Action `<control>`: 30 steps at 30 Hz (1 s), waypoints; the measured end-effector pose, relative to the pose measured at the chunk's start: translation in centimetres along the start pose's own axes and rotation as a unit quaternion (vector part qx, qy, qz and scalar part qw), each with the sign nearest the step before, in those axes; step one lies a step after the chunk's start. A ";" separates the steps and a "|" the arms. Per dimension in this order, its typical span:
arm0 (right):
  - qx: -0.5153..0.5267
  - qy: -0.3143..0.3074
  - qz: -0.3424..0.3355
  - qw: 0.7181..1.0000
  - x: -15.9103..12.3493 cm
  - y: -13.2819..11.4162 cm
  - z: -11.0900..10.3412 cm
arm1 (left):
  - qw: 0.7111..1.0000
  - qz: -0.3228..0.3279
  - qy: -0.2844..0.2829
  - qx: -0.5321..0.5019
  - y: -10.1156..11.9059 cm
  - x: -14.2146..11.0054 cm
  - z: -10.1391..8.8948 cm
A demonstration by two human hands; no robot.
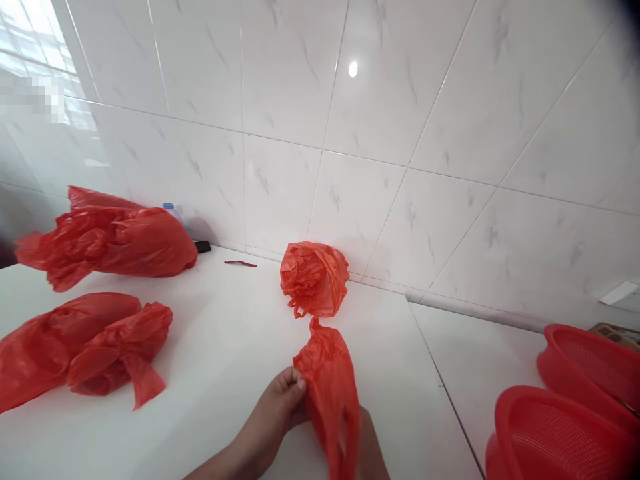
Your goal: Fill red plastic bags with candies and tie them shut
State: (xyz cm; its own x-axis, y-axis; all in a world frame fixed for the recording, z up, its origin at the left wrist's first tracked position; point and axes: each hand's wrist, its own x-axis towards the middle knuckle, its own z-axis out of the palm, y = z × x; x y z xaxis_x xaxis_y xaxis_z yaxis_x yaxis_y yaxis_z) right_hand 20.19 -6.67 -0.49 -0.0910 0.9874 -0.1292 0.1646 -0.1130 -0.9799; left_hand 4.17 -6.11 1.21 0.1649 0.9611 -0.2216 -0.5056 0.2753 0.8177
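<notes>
A thin red plastic bag (333, 380) with loop handles hangs crumpled between my hands, low in the middle of the view. My left hand (280, 407) pinches the bag's left edge between thumb and fingers. Behind the bag's right side is my right hand (369, 433); its fingers are hidden by the plastic, so their grip does not show. Just beyond, a bunched red plastic bag (317, 277) rests on the white table (215, 333) near the wall.
At left lie a large filled red bag (150, 243) and a knotted red bag (105, 340). Behind them are a blue-capped bottle (170, 208), a black object (203, 247) and a dark red strip (240, 263). Red baskets (520, 407) stand at right, past a table seam.
</notes>
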 end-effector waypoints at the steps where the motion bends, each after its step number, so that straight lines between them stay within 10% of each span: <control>1: 0.036 0.006 0.007 0.999 0.5 0.1 -0.6 | 0.999 -0.009 0.019 -0.040 0.6 0.1 -0.4; 6: 0.271 0.158 0.023 0.949 2.4 1.1 -4.2 | 0.986 0.046 0.138 -0.081 3.5 0.1 -3.6; 10: 0.392 0.107 0.065 0.912 2.5 0.9 -5.3 | 0.982 0.076 0.163 0.051 5.1 -0.8 -4.3; 14: 0.384 0.069 0.064 0.919 1.6 -0.7 -4.2 | 0.869 0.267 0.279 0.310 4.6 -2.1 -3.0; 17: 0.328 0.040 0.039 0.943 0.5 -2.5 -3.0 | 0.775 0.388 0.116 0.486 2.8 -2.9 -1.4; 21: 0.257 0.030 0.074 0.963 -0.3 -3.4 -2.2 | 0.718 0.316 -0.062 0.617 -0.2 -2.8 0.4; 25: 0.145 0.008 0.062 0.987 -0.1 -2.4 -2.5 | 0.743 0.208 -0.004 0.637 0.0 -2.0 0.3; 30: -0.071 -0.031 -0.020 0.997 0.8 -1.5 -3.8 | 0.880 0.133 0.064 0.451 5.3 -1.9 -1.7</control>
State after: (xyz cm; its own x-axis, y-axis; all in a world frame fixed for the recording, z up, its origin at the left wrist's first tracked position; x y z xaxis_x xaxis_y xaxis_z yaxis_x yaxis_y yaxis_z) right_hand 23.58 -5.28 1.43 -0.1604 0.9816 -0.1040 0.2968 -0.0525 -0.9535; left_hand -0.27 -6.45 5.00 0.0161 0.9994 0.0309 0.3753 -0.0347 0.9263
